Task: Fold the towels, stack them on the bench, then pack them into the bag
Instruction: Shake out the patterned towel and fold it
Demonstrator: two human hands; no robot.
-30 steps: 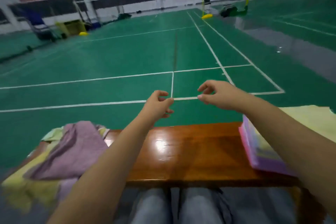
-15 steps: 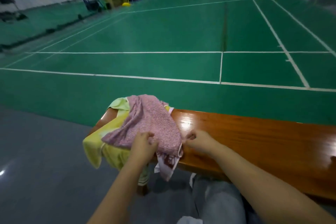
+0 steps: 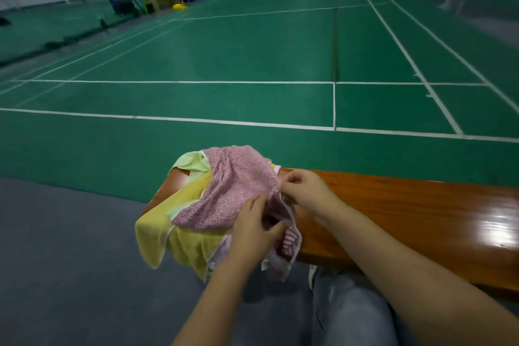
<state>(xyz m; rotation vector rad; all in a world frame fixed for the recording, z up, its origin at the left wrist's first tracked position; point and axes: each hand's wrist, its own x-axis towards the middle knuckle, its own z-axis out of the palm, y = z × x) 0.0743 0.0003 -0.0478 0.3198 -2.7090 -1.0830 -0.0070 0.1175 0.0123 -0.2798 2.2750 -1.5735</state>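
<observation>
On bench (image 3: 421, 211), two hands (image 3: 252, 230) (image 3: 306, 191) pinching pink towel (image 3: 233, 194)

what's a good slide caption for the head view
Both hands pinch the pink towel atop a crumpled pile on the bench end.

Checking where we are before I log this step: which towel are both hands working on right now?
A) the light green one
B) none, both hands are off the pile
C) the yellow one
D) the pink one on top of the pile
D: the left hand and right hand both pinch the pink towel's near edge, above the yellow towel.
</observation>
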